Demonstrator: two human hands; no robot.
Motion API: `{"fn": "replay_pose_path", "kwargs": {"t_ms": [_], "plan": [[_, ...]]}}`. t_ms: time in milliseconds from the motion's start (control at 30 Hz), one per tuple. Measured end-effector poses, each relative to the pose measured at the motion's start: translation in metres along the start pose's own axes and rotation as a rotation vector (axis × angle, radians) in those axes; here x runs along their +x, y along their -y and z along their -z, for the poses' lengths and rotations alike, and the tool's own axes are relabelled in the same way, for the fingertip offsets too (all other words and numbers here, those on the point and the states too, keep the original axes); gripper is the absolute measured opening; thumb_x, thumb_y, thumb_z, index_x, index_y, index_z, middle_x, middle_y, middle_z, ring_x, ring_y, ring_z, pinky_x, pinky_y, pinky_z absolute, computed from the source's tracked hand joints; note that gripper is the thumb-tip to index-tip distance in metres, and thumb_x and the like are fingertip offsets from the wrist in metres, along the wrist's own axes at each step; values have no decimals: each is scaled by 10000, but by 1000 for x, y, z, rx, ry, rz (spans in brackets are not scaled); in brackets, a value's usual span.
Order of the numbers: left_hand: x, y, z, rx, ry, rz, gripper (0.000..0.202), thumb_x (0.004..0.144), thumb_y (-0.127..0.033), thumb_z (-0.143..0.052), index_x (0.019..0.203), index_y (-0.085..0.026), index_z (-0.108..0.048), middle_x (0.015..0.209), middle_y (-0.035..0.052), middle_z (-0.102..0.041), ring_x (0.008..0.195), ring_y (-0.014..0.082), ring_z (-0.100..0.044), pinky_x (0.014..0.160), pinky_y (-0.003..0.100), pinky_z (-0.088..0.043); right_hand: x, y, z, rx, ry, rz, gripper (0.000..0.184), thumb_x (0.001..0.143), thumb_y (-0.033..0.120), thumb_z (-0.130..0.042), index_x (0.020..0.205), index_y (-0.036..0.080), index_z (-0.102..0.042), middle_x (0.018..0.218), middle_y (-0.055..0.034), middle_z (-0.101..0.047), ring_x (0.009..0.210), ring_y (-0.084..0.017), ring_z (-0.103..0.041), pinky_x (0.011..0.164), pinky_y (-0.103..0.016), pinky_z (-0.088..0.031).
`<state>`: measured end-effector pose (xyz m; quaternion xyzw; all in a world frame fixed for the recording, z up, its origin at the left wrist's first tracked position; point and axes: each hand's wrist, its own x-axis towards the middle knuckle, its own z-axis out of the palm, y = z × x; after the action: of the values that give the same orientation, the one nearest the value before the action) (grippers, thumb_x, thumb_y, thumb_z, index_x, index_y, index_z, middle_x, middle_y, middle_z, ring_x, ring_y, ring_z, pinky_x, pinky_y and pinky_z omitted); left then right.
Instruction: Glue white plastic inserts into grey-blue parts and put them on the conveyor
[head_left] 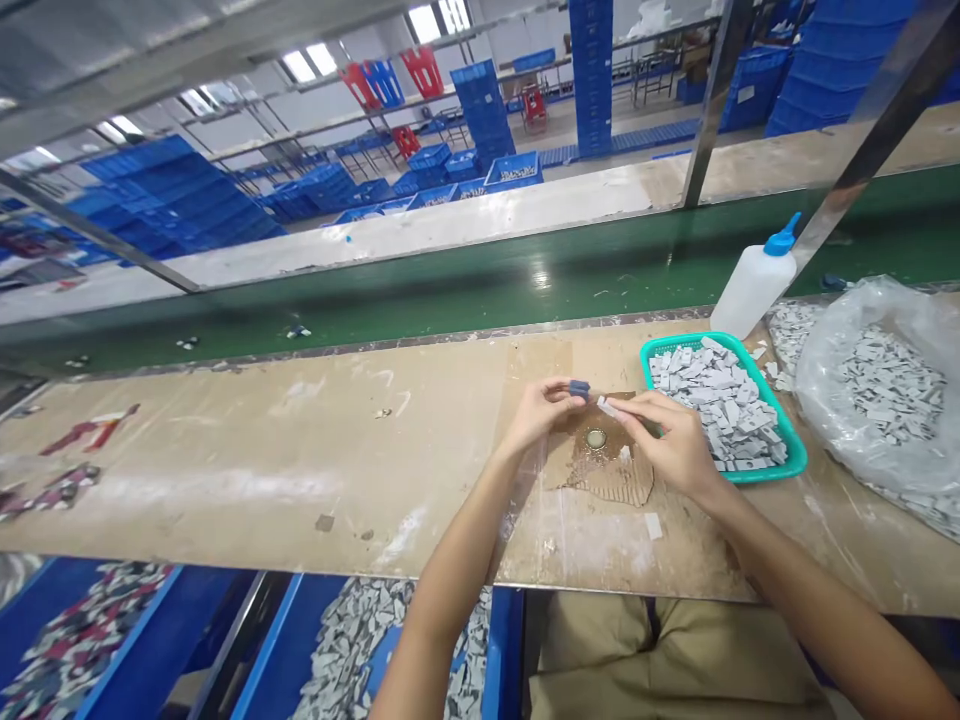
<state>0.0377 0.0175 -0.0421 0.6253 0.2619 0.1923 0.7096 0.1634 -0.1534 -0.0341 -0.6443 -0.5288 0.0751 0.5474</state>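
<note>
Over a torn piece of cardboard on the bench, my two hands meet with their fingertips close together. My left hand pinches a small dark blue-grey piece. Between the fingertips of my right hand is a small pale grey piece, held a little apart from the dark one. On the cardboard below sits a small round cap-like dish, with a white scrap beside it. A teal basket heaped with pale grey pieces stands just right of my right hand.
A white squeeze bottle with a blue nozzle stands behind the basket. At right lies a clear plastic bag of grey pieces. The green conveyor belt runs beyond the bench. Blue bins of pieces stand below the front edge.
</note>
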Motion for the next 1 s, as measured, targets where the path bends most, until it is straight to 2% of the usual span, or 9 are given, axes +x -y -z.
{"fn": "replay_pose_path", "kwargs": {"t_ms": [133,233,533,700,833,1000], "plan": [[-4,2,-13,12,151,-23,346,561,-275,-889,845,-139,-745,855,61,-752,793,176,-701,812,292,-540,0,2,3,-27,-73,68,229,947,231,-567,1074,248,-758,924,-55,-719,826,-172,-651,741,-315,-525],[-7,6,-19,-24,205,-33,367,551,-262,-894,863,-137,-745,837,59,-751,787,186,-709,784,291,-549,0,2,4,-43,-71,77,233,945,217,-566,1062,263,-762,910,-47,-712,819,-168,-648,733,-314,-529],[-12,2,-24,-14,199,-58,391,551,-286,-899,890,-141,-771,904,80,-768,868,229,-730,836,320,-573,0,0,4,-40,-45,63,276,931,178,-548,1051,293,-768,885,-37,-692,797,-165,-638,707,-310,-529],[-15,1,-24,23,197,-58,397,600,-298,-884,957,-154,-783,925,77,-775,865,223,-736,829,304,-584,0,-2,4,-40,-30,62,311,914,136,-540,1058,293,-767,876,-32,-683,793,-158,-630,698,-298,-522],[-18,1,-27,70,165,-94,426,629,-338,-869,1004,-156,-781,967,84,-771,896,236,-734,818,305,-595,0,-3,4,-48,-32,43,342,903,127,-509,1037,297,-774,860,-34,-681,776,-159,-628,681,-298,-523],[-21,1,-31,82,125,-106,391,649,-361,-857,978,-162,-789,957,88,-772,854,217,-733,789,293,-597,0,-4,4,-35,-1,6,327,906,157,-521,1047,309,-775,853,-32,-676,763,-157,-617,673,-293,-524]]}}
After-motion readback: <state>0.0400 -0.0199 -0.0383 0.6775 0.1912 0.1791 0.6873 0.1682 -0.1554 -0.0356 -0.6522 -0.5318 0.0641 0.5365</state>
